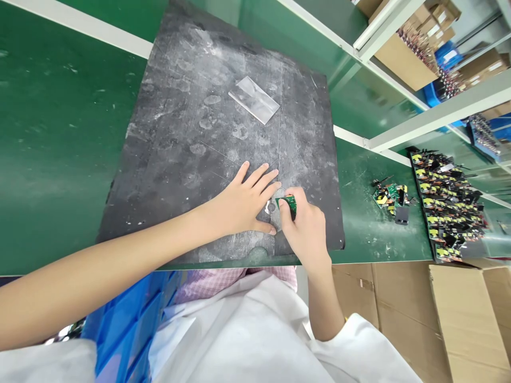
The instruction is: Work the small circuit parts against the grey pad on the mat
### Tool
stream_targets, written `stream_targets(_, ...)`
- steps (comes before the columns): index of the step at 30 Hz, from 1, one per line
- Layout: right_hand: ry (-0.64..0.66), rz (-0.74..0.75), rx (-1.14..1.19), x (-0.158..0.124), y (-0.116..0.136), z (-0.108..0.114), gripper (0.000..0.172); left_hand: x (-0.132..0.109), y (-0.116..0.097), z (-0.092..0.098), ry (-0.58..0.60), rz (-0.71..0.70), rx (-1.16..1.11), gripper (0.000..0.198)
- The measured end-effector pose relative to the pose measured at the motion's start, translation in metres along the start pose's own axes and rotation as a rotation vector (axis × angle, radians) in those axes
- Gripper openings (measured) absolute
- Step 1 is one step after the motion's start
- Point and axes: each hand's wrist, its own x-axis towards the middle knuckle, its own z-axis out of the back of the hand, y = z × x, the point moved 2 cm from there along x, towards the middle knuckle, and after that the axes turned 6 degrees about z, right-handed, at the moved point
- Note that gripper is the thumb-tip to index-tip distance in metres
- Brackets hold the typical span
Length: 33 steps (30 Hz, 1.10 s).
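My right hand (304, 226) grips a small green circuit board (293, 204) between thumb and fingers, just above the front right part of a worn black mat (191, 133). Most of the board is hidden by the fingers. My left hand (249, 201) is spread out over the mat with its fingers apart, the fingertips close to the board. Whether they touch it I cannot tell. Farther back on the mat lies a clear, flat rectangular plastic piece (255, 100).
Loose circuit boards (393, 199) lie on the green table (59, 159) to the right, beside a black tray packed with assemblies (449, 205). White frame bars (435, 125) cross the right side. Blue bins (131, 330) and cardboard boxes (399, 308) stand below the table edge.
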Motion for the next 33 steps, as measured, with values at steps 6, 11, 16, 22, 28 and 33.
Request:
stream_targets(6,-0.006,-0.005,0.042,-0.002,-0.001,0.0,0.021,0.001,0.0,0.0,-0.009,-0.011,-0.001,0.091)
stream_targets(11,-0.002,-0.023,0.115,-0.005,-0.006,0.001,0.02,0.0,0.0,0.0,0.005,-0.003,0.008,0.092)
stream_targets(16,0.026,-0.047,0.14,-0.007,-0.009,0.001,0.021,-0.001,-0.001,0.002,0.011,0.004,0.005,0.091)
stream_targets(22,0.009,-0.046,0.157,-0.007,-0.009,0.0,0.021,-0.001,-0.001,0.002,0.026,0.005,0.028,0.092)
stream_targets(28,-0.007,-0.042,0.167,-0.008,-0.011,-0.001,0.022,-0.002,-0.001,0.002,0.027,0.004,0.031,0.092)
stream_targets(33,-0.021,-0.031,0.172,-0.009,-0.012,-0.002,0.023,-0.001,-0.001,0.002,0.022,0.002,0.023,0.09)
